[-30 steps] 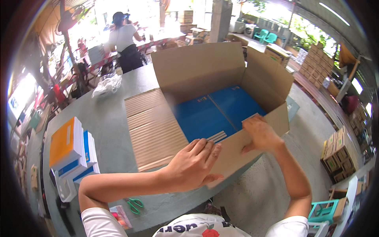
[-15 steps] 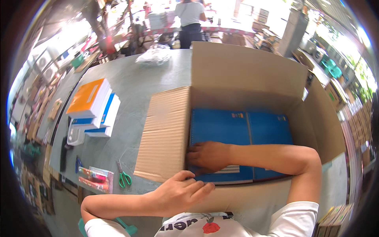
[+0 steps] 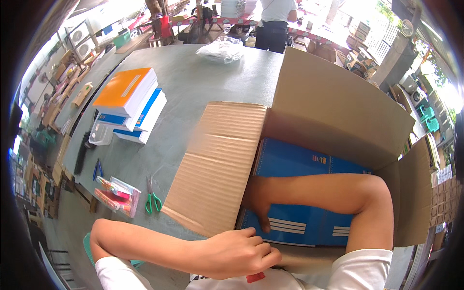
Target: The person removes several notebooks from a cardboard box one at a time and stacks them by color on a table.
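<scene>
Blue spiral notebooks point(image 3: 295, 154) lie side by side in an open cardboard box point(image 3: 333, 116). My right hand point(image 3: 258, 195) reaches down inside the box at its left wall, against the left notebook. Its thumb is stretched apart over the cover; the other fingertips are hidden in the gap beside the wall. At the box's near left corner, my left hand point(image 3: 237, 253) is closed with its knuckles up. The underside of its fingers is hidden, so I cannot make out what they hold, if anything. A corrugated left flap point(image 3: 217, 159) lies folded outward beside both hands.
Left on the grey table point(image 3: 181, 87) are stacked thick books point(image 3: 123, 92), a clear plastic container point(image 3: 100, 133), green-handled scissors point(image 3: 153, 200), a blue pen-like tool point(image 3: 98, 169) and a packet of pens point(image 3: 118, 195). A crumpled plastic bag point(image 3: 221, 50) lies farther back. A person point(image 3: 274, 24) stands beyond.
The view has shifted, so the box appears farther right and turned. My right hand has pushed deeper along the left wall. My left hand's fingers have curled in more.
</scene>
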`<state>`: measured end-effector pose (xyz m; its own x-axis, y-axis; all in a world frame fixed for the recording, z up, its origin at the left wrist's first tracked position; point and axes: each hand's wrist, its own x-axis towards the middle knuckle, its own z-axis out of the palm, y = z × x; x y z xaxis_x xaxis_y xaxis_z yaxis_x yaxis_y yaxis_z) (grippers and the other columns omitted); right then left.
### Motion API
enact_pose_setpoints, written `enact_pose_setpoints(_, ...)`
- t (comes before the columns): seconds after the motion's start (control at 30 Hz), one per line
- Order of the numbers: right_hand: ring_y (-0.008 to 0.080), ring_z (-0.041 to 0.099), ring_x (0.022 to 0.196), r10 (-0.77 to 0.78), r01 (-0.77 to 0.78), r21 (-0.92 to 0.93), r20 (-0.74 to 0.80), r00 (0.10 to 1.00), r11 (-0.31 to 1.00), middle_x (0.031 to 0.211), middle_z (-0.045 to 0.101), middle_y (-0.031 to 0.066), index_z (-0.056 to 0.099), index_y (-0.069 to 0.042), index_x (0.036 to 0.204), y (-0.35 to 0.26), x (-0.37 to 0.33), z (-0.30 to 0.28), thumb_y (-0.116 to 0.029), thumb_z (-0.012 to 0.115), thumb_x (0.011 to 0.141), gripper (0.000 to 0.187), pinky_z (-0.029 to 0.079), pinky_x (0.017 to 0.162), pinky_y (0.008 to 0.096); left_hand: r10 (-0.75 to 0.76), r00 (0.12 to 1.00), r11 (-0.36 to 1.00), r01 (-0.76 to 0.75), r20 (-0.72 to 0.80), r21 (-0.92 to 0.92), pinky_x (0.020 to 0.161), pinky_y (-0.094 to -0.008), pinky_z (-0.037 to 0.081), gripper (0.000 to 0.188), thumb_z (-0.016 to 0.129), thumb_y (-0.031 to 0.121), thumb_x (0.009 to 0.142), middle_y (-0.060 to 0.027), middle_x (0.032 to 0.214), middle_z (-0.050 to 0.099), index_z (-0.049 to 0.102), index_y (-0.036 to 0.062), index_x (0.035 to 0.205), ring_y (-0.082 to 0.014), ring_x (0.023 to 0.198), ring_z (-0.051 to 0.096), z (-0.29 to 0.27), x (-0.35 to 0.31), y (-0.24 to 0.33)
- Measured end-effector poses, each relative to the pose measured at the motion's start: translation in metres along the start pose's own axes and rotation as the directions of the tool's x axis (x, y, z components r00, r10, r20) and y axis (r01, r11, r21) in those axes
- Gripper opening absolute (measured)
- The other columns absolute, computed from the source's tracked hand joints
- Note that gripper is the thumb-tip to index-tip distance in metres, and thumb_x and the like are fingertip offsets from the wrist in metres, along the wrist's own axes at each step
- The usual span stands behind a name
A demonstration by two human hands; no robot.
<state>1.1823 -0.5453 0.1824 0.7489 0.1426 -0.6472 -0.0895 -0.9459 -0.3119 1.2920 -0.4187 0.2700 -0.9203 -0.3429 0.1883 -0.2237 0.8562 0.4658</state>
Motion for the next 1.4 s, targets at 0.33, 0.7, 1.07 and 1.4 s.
enact_pose_setpoints(0.33, 0.0289, 0.061, 0.087, 0.114, -0.120, -0.031, -0.134, 0.984, 0.992, 0.088, 0.066, 0.0144, 0.068, -0.002, 0.084, -0.021, -0.050, -0.014, -0.049, 0.079, 0.043, 0.063, 0.044, 0.082, 0.0348, -0.010, 0.997, 0.998, 0.005, -0.082, -0.060, 0.061, -0.0286, 0.041, 0.014, 0.056, 0.005, 0.068, -0.0085, 0.065, 0.053, 0.046, 0.0013, 0.077, -0.0222, 0.060, 0.055, -0.003, -0.011, -0.004)
enact_pose_setpoints(0.7, 0.0264, 0.052, 0.104, 0.160, -0.154, 0.046, -0.153, 0.975, 0.987, 0.105, 0.060, 0.0127, 0.062, -0.003, 0.098, -0.046, -0.105, -0.027, -0.041, 0.078, 0.050, 0.064, 0.036, 0.093, 0.0382, -0.253, 0.961, 0.873, 0.175, -0.115, -0.455, 0.075, -0.0334, 0.047, 0.024, 0.056, 0.012, 0.080, -0.0157, 0.088, 0.054, 0.050, -0.0052, 0.096, -0.0276, 0.084, 0.057, -0.006, -0.006, 0.000)
enact_pose_setpoints(1.07, 0.0230, 0.055, 0.103, 0.181, -0.174, 0.048, -0.291, 0.939, 0.984, 0.103, 0.062, 0.0087, 0.058, -0.005, 0.110, -0.061, -0.133, -0.021, -0.038, 0.079, 0.050, 0.072, 0.034, 0.093, 0.0349, -0.905, 0.286, -0.173, 0.431, 0.315, -0.886, 0.097, -0.0397, 0.033, 0.052, 0.036, 0.032, 0.093, -0.0212, 0.131, 0.040, 0.031, 0.0003, 0.134, -0.0276, 0.119, 0.041, -0.003, 0.093, -0.068)
enact_pose_setpoints(1.4, 0.0248, 0.046, 0.116, 0.147, -0.157, 0.009, -0.407, 0.902, 0.988, 0.120, 0.054, 0.0099, 0.054, -0.006, 0.118, -0.064, -0.153, -0.006, -0.045, 0.076, 0.058, 0.075, 0.033, 0.096, 0.0365, -0.937, 0.029, -0.285, 0.508, 0.347, -0.813, 0.095, -0.0470, 0.031, 0.043, 0.035, 0.031, 0.094, -0.0135, 0.127, 0.045, 0.038, 0.0101, 0.132, -0.0257, 0.107, 0.048, 0.009, 0.099, -0.071)
